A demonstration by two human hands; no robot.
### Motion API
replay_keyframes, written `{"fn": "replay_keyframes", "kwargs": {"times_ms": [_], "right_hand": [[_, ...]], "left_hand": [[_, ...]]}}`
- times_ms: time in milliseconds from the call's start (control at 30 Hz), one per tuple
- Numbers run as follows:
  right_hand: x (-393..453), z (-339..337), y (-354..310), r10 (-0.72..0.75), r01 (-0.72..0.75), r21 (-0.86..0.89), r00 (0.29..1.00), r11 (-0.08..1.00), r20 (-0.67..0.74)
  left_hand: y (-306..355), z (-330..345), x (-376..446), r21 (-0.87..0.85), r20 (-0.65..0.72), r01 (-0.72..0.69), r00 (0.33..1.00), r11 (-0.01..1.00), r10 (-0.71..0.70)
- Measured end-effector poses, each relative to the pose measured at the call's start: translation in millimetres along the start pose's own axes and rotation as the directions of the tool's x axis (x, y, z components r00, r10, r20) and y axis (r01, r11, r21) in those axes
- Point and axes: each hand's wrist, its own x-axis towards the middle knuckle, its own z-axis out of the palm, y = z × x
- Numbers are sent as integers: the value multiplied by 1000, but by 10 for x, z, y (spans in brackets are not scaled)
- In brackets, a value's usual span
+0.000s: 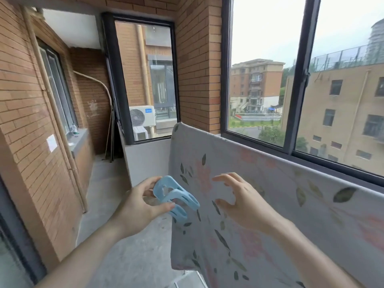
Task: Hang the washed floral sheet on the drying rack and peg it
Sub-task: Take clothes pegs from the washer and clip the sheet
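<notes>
Both hands are in front of the hanging sheet (259, 194), at the near side of the scene. The left hand (139, 206) grips two big light blue pegs (175, 196) between the thumb and the other fingers; the pegs lie one on the other and point to the right, toward the sheet's left edge. The right hand (243, 200) is open, with fingers spread and bent, and holds nothing; it hovers just before the cloth, to the right of the pegs, and I cannot tell if it touches the cloth. The sheet is pale grey with pink flowers and dark leaves. It is draped over the top bar of the drying rack and hangs down flat, running from the far left to the near right under the window (291, 80). White bars of the rack (195, 277) show below the sheet's lower edge.
</notes>
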Motion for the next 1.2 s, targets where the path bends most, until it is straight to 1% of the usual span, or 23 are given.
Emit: {"fn": "replay_keyframes", "kwargs": {"times_ms": [200, 433, 567, 633, 667, 767, 833, 933, 1067, 1200], "right_hand": [[843, 347, 96, -41, 41, 29, 999, 999, -14], [1380, 632, 33, -60, 60, 5, 998, 998, -15], [1698, 808, 19, -17, 16, -34, 999, 999, -37], [1988, 972, -79, 14, -18, -57, 998, 998, -67], [1997, 944, -85, 28, -32, -62, 997, 998, -70], [2349, 1140, -231, 44, -53, -84, 993, 995, -107], [2477, 1193, -290, 61, -72, -90, 991, 993, -121], [2751, 1334, -408, 98, -116, -112, 983, 987, -155], [3018, 1449, -436, 128, -158, -132, 969, 979, -210], [3230, 1378, -387, 134, -177, -157, 959, 972, -250]], "left_hand": [[-341, -164, 487, 42, -40, 18, 999, 999, -16], [-854, -554, 928, 79, -61, 37, 998, 996, -32], [-1169, -784, 1261, 41, -37, 26, 999, 999, -24], [-1395, -1007, 1492, 15, -24, 9, 1000, 1000, -9], [-1413, -1002, 1552, 4, -22, 4, 1000, 1000, -4], [-1646, -1296, 1883, -19, -11, -22, 1000, 1000, 21], [-1750, -1406, 2071, -6, -11, -44, 999, 999, 44], [-1999, -1634, 2401, -8, 45, -53, 998, 999, 53], [-2190, -1764, 2805, -18, 81, -70, 994, 997, 71], [-2240, -1779, 3073, -31, 110, -90, 990, 995, 93]]}}
